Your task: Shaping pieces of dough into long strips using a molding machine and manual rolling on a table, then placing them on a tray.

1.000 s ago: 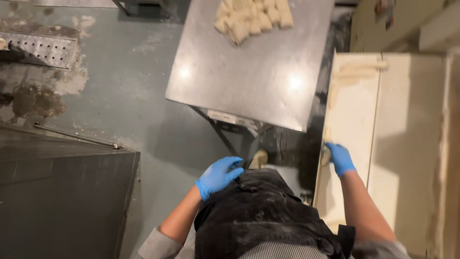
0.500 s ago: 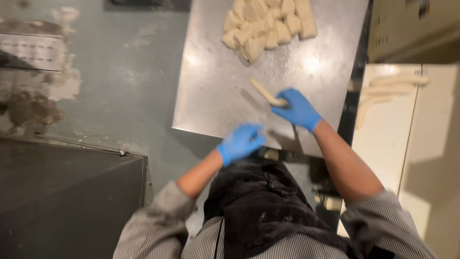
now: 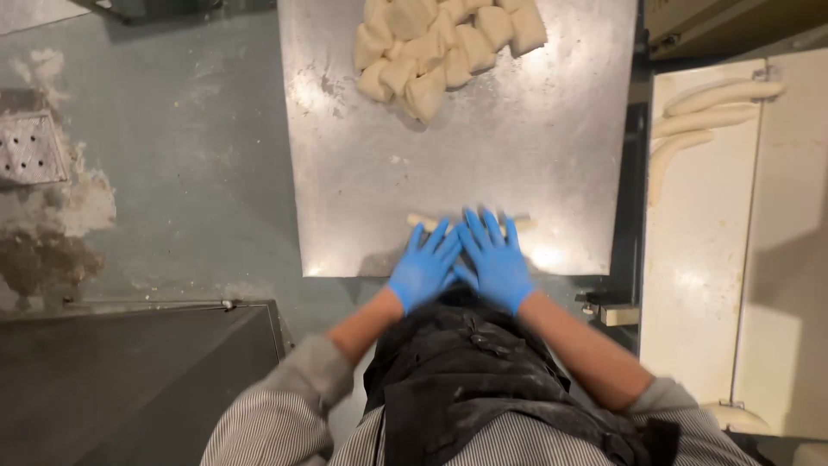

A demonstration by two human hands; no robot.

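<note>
Both my hands wear blue gloves and lie flat, side by side, on a thin roll of dough (image 3: pixel 420 221) on the steel table (image 3: pixel 362 190). My left hand (image 3: pixel 424 267) presses the roll's left half, my right hand (image 3: pixel 494 261) the right half. Fingers are spread and point away from me. Only the roll's two ends show past the fingers. A heap of cut dough pieces (image 3: pixel 444 43) sits at the table's far edge.
A pale board (image 3: pixel 707 259) to the right carries three long dough rolls (image 3: pixel 703 116) at its far end. A dark counter (image 3: pixel 129 380) lies at lower left. The grey floor (image 3: pixel 172 155) has a metal drain grate (image 3: pixel 30 151).
My right hand left the board on the right and came to the table with a dough piece. Both hands now lie flat on it, rolling it out.
</note>
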